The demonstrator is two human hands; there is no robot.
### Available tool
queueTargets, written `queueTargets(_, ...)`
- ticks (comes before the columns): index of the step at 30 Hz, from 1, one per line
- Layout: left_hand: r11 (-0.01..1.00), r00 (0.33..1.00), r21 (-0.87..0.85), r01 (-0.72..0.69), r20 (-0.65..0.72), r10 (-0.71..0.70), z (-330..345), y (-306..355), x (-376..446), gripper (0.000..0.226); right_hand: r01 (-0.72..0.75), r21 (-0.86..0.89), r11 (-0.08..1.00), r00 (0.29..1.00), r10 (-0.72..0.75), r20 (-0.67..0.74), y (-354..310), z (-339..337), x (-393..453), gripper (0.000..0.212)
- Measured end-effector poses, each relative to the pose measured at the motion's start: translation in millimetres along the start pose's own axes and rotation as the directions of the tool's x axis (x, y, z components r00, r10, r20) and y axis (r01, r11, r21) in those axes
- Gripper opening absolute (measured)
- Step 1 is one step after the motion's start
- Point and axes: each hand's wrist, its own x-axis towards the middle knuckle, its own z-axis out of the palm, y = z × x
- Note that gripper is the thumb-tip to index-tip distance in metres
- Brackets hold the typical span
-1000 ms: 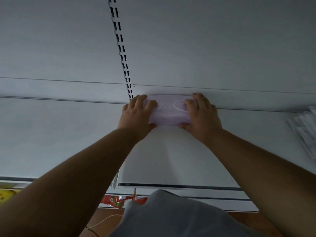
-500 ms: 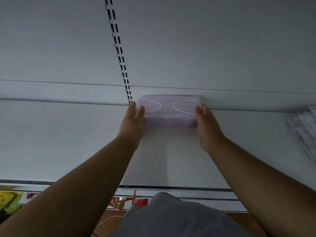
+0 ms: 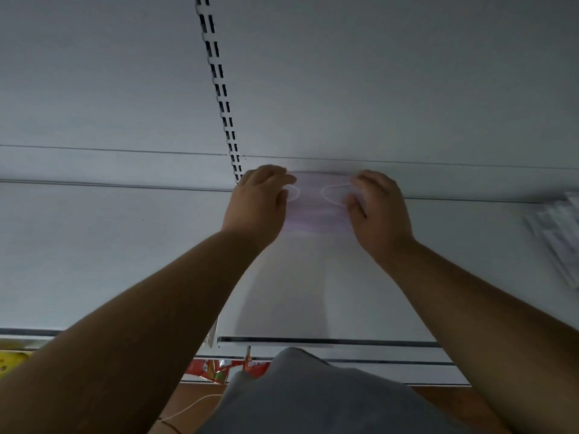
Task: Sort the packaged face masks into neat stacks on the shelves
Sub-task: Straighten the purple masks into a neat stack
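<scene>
A pale purple stack of packaged face masks lies at the centre of the frame, at the back of a white shelf, against the rear wall. The left hand covers the stack's left end and the right hand covers its right end, fingers of both curled down over the top and gripping it; the stack shows only in the gap between the 2 hands. The wrapping looks thin and glossy, with 2 white ear-loop curves visible through it. The shelf is flat, smooth and matte. A slotted upright runs from the top of the frame down to the left hand. Bare shelf spreads to the left and toward the front lip; another pile of white packets sits at the right edge, well apart.
</scene>
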Motion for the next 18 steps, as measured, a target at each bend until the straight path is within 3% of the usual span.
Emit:
queueTargets(4,0.985,0.98,0.147,-0.087,0.189,0.059,6.0,-0.3,26.1,0.027,0.173,-0.063,0.983,0.97,-0.159,0.183,-7.2,5.3,30.9,0.022)
queueTargets(6,0.971,0.958,0.217,-0.096,0.287,0.031,10.8,-4.3,28.8,0.027,0.221,-0.086,0.971,0.948,-0.194,0.251,-8.6,11.9,32.8,0.026)
queueTargets(9,0.969,0.953,0.224,-0.099,0.303,0.028,16.2,-8.3,25.7,0.026,0.207,-0.082,0.975,0.946,-0.178,0.272,-8.3,17.4,24.2,0.029)
queueTargets(14,0.936,0.95,0.303,-0.179,0.302,0.084,17.4,-3.2,24.6,0.025,0.234,-0.132,0.963,0.952,-0.199,0.233,-14.0,18.0,22.2,0.011)
queueTargets(18,0.917,0.947,0.331,-0.223,0.296,0.124,19.6,-3.3,18.5,0.034,0.268,-0.149,0.952,0.919,-0.207,0.334,-17.5,18.6,11.5,0.048)
